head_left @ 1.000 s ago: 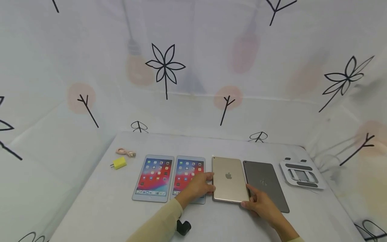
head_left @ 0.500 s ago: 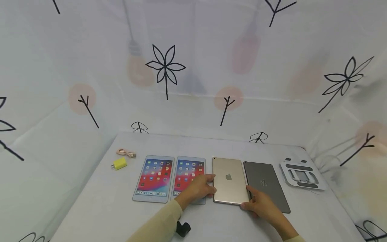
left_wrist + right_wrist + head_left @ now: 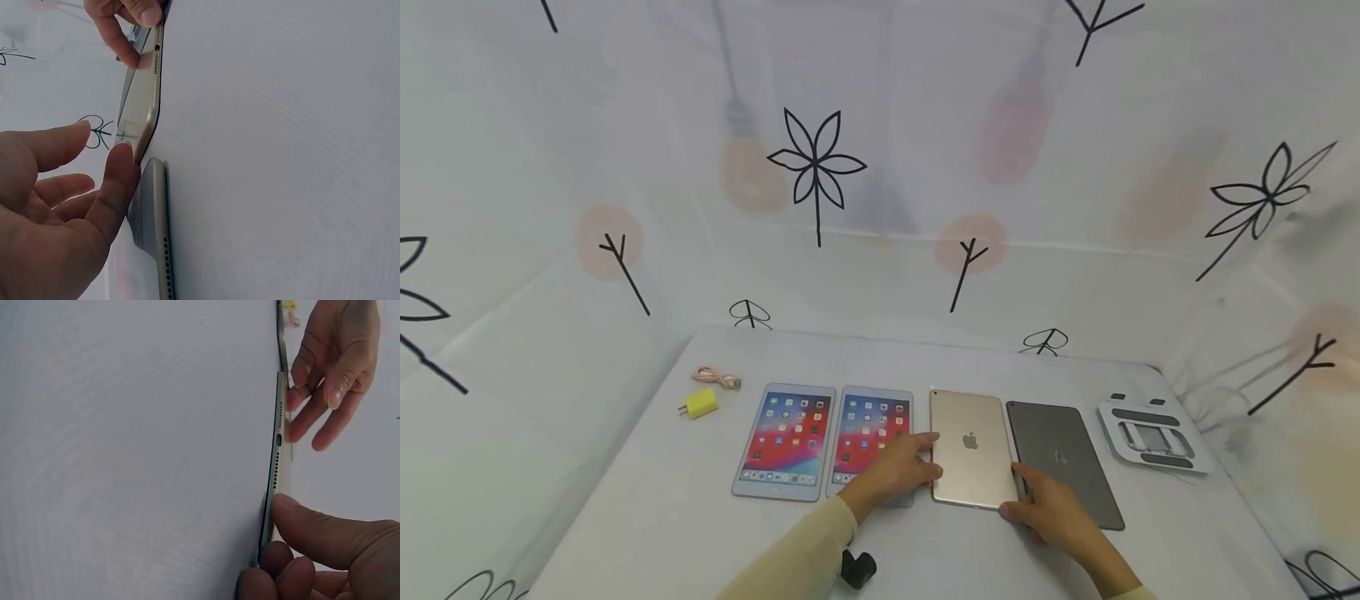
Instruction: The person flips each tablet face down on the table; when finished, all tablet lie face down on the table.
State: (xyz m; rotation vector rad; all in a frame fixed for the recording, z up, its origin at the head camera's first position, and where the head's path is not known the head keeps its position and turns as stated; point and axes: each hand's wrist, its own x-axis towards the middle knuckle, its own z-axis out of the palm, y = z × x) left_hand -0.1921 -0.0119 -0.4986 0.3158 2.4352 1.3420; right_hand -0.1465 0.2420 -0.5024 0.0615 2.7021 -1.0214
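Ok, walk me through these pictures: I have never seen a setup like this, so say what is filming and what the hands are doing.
No machine here: a person wears three cameras. The wide picture comes from the head, looking down at a white table. The two close pictures come from the wrists, so the table looks tipped on its side.

Four tablets lie in a row: two with lit screens, then a gold tablet and a grey tablet lying face down. At the left are a yellow plug and a pink cable; at the right, a white stand.

The left hand touches the gold tablet's left edge; the right hand pinches its near right corner. Whether it is lifted is hard to tell.
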